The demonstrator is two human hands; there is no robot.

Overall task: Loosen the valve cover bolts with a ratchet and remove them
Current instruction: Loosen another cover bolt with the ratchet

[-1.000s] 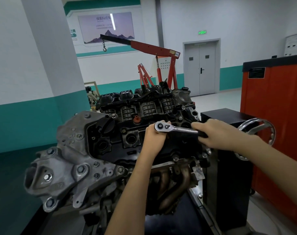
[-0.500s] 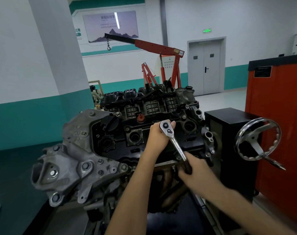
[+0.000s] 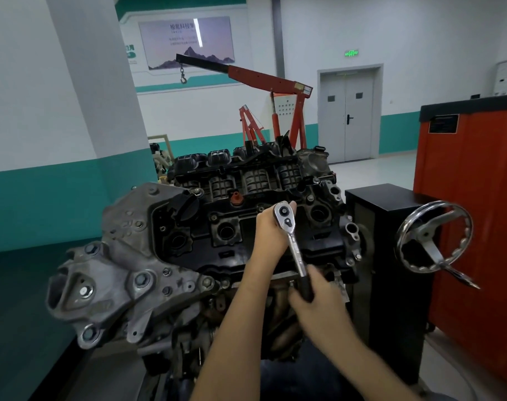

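Head view: right hand (image 3: 321, 308) wrapped round the ratchet (image 3: 294, 247) grip, left hand (image 3: 268, 230) cupping its head against the valve cover (image 3: 200, 247).
If the socket sits crooked, a pull could slip it off and round the bolt or bang knuckles on the engine (image 3: 116, 256); socket and bolt are hidden beneath the head and left palm.

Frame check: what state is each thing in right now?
Black valve cover: in place on the grey engine.
Chrome ratchet with black handle: head down on that cover.
Left hand: holds the ratchet head.
Right hand: grips the handle.
Grey double door: closed.
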